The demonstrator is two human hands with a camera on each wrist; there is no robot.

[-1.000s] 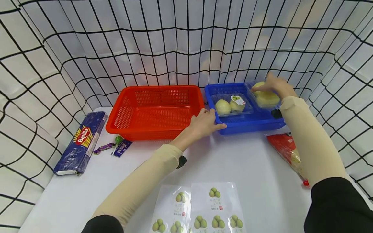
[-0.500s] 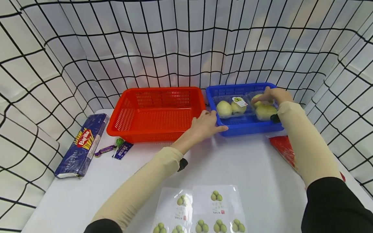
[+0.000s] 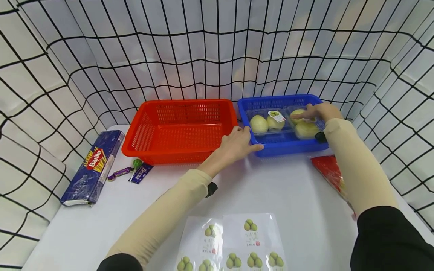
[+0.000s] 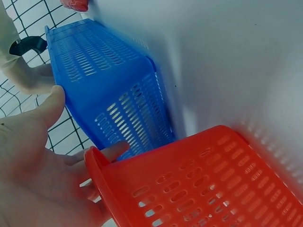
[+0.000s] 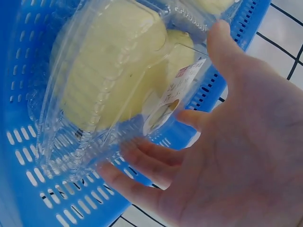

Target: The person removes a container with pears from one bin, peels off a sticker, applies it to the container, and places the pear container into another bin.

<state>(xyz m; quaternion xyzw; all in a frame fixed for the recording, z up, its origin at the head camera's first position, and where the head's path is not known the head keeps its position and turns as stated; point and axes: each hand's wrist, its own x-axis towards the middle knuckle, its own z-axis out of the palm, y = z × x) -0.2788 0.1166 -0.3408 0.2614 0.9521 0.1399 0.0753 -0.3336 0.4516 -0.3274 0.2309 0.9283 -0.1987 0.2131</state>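
Two clear plastic clamshell boxes of pale yellow fruit sit in the blue basket [image 3: 281, 148]. My right hand [image 3: 320, 112] is at the right box [image 3: 306, 131], fingers extended along its side. In the right wrist view, the thumb [image 5: 220, 40] lies near the edge of this box [image 5: 109, 71], with the other fingertips at its lower side, beside a white label. The left box [image 3: 268, 122] lies beside it. My left hand [image 3: 237, 142] is at the blue basket's near left corner, thumb touching its rim [image 4: 59, 92] and other fingers extending behind the red basket's rim [image 4: 102, 170].
A red basket [image 3: 183, 137] stands left of the blue one. Further left lie a blue spaghetti box [image 3: 93, 167] and small wrapped sweets [image 3: 140, 172]. A red bag [image 3: 327, 171] lies partly under my right arm. Printed fruit sheets [image 3: 251, 241] lie in front; black netting [image 3: 217, 60] surrounds the table.
Since a second ago, my right hand has lowered the right fruit box from a tilted position into the blue basket. My left hand has stayed at the basket corner.
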